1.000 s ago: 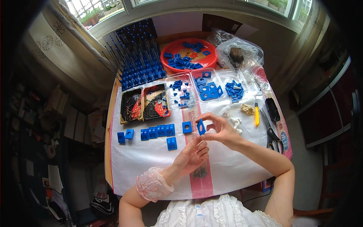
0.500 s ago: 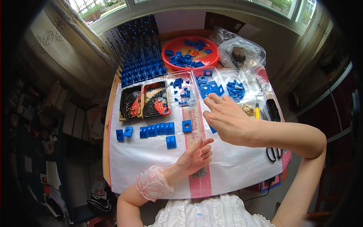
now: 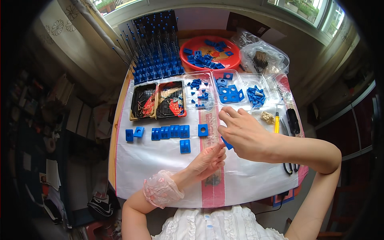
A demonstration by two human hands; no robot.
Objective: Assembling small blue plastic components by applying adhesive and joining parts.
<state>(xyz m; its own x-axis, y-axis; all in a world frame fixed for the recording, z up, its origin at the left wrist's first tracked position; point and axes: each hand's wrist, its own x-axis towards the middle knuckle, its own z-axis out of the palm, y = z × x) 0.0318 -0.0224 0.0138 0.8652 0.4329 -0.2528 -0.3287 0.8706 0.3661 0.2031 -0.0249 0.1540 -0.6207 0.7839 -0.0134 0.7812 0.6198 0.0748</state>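
Note:
A blue square plate [image 3: 227,143] shows only in part from beneath my right hand, over the right half of the cloth. My left hand [image 3: 205,162] reaches it from below left, thumb and forefinger closed at its edge, other fingers curled. My right hand [image 3: 252,136] bends over the same piece with its fingers folded down; its fingertips and whatever they grip are hidden. Just left lies another blue square plate with a round hole [image 3: 203,130]. Farther left are a row of ridged blue blocks [image 3: 170,132], a single ridged block [image 3: 185,146] and two loose blue pieces [image 3: 138,132].
Behind are black trays [image 3: 157,116] of screws and small metal parts, and clear boxes [image 3: 200,106] of blue parts. A red basin [image 3: 236,60], blue stands with springs [image 3: 158,66] and a plastic bag [image 3: 276,56] stand farther back. A yellow-handled screwdriver [image 3: 277,124] and scissors [image 3: 289,168] lie right.
My right hand has drawn back toward me, with the blue plate showing nearer too. My left hand's thumb and forefinger, apart from it before, now meet its edge. The view has shifted slightly.

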